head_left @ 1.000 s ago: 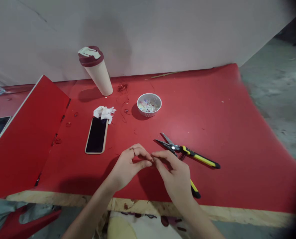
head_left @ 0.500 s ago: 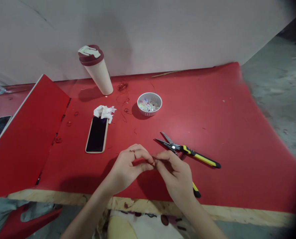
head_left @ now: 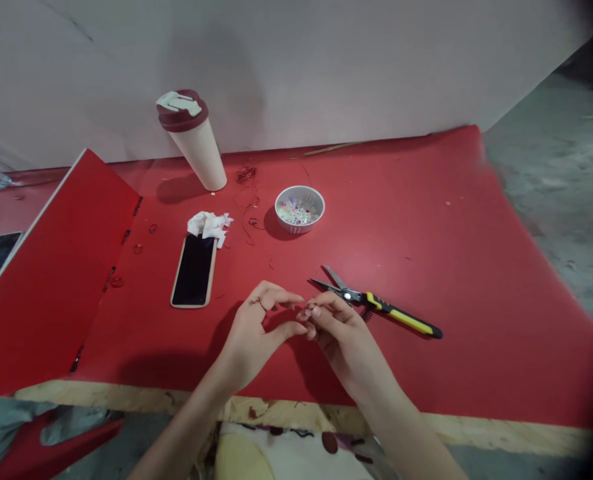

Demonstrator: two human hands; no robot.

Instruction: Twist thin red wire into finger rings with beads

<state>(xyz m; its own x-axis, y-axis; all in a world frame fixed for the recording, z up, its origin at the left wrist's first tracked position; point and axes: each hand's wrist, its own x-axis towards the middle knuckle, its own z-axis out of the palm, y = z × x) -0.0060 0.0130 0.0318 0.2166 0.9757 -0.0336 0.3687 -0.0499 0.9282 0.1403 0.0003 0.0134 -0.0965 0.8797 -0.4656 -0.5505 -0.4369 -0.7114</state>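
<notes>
Right hand (head_left: 349,333), tiny pinched piece (head_left: 304,313); perforated bowl (head_left: 295,229)

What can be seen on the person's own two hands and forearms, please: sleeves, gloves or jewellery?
The left hand wears a thin, reddish-gold-looking ring on one finger; its finer details are too small to tell. The right hand shows no ring, though some fingers are partly hidden. Neither has a glove, and no sleeve, watch or bracelet shows.
</notes>
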